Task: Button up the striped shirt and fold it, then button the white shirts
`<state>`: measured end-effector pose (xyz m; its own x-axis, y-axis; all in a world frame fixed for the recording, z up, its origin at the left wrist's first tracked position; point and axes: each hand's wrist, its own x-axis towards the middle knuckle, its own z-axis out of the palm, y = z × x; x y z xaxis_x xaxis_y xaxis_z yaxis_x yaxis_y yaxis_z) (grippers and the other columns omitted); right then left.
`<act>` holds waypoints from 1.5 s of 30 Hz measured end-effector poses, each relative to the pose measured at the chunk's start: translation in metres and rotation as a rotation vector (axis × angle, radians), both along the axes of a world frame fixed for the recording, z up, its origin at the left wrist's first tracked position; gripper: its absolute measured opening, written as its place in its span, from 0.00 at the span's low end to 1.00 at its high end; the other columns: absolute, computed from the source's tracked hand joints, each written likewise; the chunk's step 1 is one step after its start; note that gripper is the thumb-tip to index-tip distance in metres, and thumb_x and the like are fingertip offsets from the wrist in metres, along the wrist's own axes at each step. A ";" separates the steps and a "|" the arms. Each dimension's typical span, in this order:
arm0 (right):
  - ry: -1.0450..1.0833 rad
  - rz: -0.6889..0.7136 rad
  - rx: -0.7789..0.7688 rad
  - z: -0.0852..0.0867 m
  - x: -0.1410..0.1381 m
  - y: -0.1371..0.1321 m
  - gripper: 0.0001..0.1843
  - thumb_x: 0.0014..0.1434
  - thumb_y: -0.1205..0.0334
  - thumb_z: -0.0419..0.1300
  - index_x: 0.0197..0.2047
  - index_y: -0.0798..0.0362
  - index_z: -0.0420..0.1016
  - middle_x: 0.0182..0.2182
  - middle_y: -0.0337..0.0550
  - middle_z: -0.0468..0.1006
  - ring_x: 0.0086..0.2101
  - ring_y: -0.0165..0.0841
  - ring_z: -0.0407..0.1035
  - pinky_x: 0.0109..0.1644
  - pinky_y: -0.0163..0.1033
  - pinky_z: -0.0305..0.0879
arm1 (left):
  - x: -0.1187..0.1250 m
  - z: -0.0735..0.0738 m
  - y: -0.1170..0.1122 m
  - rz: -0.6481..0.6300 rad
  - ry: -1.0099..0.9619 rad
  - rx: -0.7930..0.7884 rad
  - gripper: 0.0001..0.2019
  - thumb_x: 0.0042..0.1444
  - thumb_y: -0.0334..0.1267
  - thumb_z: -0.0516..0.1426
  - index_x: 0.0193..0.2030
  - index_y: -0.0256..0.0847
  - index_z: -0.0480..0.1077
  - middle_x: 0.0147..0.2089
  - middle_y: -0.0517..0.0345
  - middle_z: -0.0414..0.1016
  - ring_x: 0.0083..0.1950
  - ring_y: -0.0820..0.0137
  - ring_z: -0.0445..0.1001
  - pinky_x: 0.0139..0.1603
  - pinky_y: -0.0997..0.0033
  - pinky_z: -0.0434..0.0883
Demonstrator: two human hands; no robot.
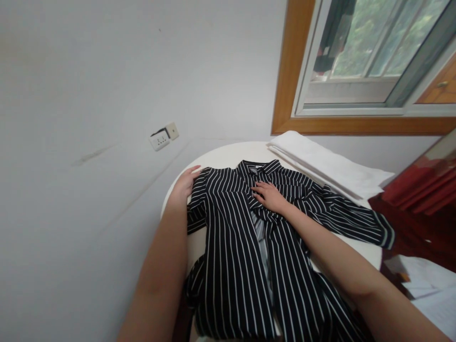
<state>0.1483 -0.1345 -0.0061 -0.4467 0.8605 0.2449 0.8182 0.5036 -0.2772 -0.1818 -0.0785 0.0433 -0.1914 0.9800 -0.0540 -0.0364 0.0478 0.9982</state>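
A black shirt with white stripes (228,228) lies spread on a round white table (217,154), collar toward the wall and front panels parted in the lower half. My left hand (185,182) rests at the outer edge of the sleeve on the left, fingers stretched toward the shoulder and touching the cloth. Across the upper chest, just below the collar, my right hand (270,195) lies flat with its fingers spread. The sleeve on the right (356,221) reaches past the table's edge. The shirt's lower part hangs toward me over the near edge.
Folded white sheets (320,164) lie at the table's back right. A wall socket (160,140) sits on the wall to the left. Behind is a wood-framed window (292,95). Red cloth (423,183) and white papers (427,280) are off to the right, below the table.
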 end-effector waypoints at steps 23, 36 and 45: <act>-0.095 0.090 -0.053 0.007 -0.002 -0.007 0.24 0.67 0.49 0.44 0.64 0.41 0.61 0.66 0.42 0.55 0.65 0.47 0.45 0.64 0.64 0.40 | 0.119 -0.036 -0.018 -0.263 1.335 0.015 0.32 0.60 0.57 0.44 0.68 0.44 0.53 0.72 0.43 0.45 0.71 0.44 0.41 0.62 0.27 0.38; -0.089 -0.260 -0.019 0.004 0.027 0.013 0.26 0.66 0.48 0.44 0.62 0.48 0.65 0.62 0.50 0.63 0.63 0.45 0.52 0.64 0.54 0.48 | 0.117 -0.020 -0.036 -0.181 1.446 -0.054 0.35 0.54 0.61 0.50 0.63 0.43 0.62 0.67 0.36 0.55 0.66 0.32 0.49 0.58 0.22 0.37; -0.163 -0.115 -0.051 -0.006 0.029 0.028 0.34 0.64 0.38 0.38 0.67 0.42 0.54 0.68 0.47 0.50 0.66 0.45 0.41 0.66 0.56 0.37 | 0.122 -0.047 0.004 -0.290 1.518 0.184 0.30 0.64 0.55 0.35 0.68 0.45 0.53 0.71 0.54 0.49 0.71 0.57 0.46 0.67 0.42 0.45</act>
<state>0.1774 -0.1063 -0.0123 -0.3746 0.9177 0.1325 0.9058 0.3927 -0.1590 -0.0602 -0.0741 -0.0038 0.2371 0.9630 0.1280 0.9651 -0.2486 0.0820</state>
